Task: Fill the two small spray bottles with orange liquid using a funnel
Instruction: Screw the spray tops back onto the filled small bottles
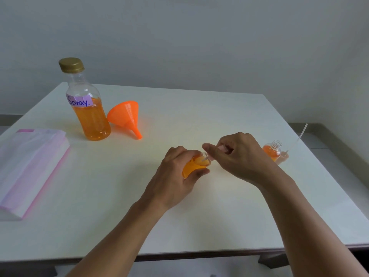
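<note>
My left hand [175, 176] grips a small spray bottle [194, 165] filled with orange liquid, tilted over the middle of the white table [219, 216]. My right hand [237, 156] pinches a spray cap [221, 147] at that bottle's neck, its thin tube reaching into the opening. A second small bottle [272, 149] with orange liquid stands uncapped at the right, and its spray top with a long white tube [299, 136] lies beside it. The orange funnel [126, 116] lies on its side next to the large capped bottle [87, 104] labelled "Spray", about half full.
A folded pink-and-white cloth or bag [30, 164] lies at the table's left side. The table's front edge runs just below my forearms, and its right edge passes close behind the second small bottle. A plain wall stands behind.
</note>
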{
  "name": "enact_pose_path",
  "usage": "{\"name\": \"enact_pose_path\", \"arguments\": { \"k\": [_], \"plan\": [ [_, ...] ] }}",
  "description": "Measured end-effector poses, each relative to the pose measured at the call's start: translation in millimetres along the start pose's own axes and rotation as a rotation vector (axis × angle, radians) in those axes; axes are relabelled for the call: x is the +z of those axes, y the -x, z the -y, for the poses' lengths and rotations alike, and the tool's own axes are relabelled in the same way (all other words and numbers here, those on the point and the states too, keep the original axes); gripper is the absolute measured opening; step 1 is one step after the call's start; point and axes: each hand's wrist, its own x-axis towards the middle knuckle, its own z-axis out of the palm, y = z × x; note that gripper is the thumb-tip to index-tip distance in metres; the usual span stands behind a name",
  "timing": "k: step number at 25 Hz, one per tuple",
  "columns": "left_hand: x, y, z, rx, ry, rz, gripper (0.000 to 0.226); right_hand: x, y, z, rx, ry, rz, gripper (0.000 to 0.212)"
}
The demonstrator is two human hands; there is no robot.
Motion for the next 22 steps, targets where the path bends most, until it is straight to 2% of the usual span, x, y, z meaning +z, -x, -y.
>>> {"name": "enact_pose_path", "arguments": {
  "k": [2,5,7,9,13,16,19,22],
  "plan": [
    [-1,-1,-2,-0.027,0.033,-0.001,0.049,-6,-1,-2,0.019,-0.047,0.015,0.047],
    [-4,-5,-1,-0.054,0.096,0.022,0.046,-11,2,-1,0.003,-0.204,0.083,0.016],
    [-2,-5,0,-0.047,0.071,0.032,0.048,-5,3,1,-0.005,-0.178,0.046,0.009],
    [3,-2,-2,-0.017,-0.005,-0.047,0.044,5,1,3,0.03,-0.145,-0.015,0.016],
    [7,-1,-7,-0.01,-0.142,-0.221,0.036,14,-2,9,0.1,-0.236,-0.063,0.023],
    [4,-6,-7,-0.122,0.009,-0.201,0.037,12,2,9,0.103,-0.285,-0.058,0.028],
    [0,-9,-2,-0.28,0.183,-0.176,0.041,5,12,1,0.172,-0.183,-0.024,0.056],
    [-1,-9,5,-0.329,0.201,-0.177,0.05,1,26,-11,0.214,-0.082,-0.048,0.042]
  ]
}}
